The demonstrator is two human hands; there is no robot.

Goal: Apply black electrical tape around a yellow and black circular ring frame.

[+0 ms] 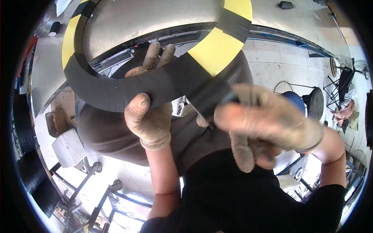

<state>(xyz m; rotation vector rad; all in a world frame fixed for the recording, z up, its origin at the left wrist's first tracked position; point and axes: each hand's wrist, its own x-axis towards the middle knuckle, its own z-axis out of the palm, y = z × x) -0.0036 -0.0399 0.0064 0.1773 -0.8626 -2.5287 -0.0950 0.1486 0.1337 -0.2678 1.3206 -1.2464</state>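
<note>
A large flat ring (pixel 120 91) with alternating black and yellow sections lies across my lap, its far part over the metal table. My left hand (pixel 151 116), in a worn beige glove, grips the ring's near black section, thumb on top and fingers behind it. From the ring, beside a yellow section, a wide black strip (pixel 208 99) that looks like tape stretches down to the right. At its free end my right hand (pixel 264 120), also gloved and blurred by motion, pinches it between thumb and fingers. Whether a roll is inside that hand is hidden.
The metal table (pixel 155 15) has its edge just beyond my knees. On it stand a small black cylinder (pixel 54 28) at the left and a dark object (pixel 286 5) at the right. Bricklike blocks (pixel 69 146) sit at left; a folding chair (pixel 342 87) stands at right.
</note>
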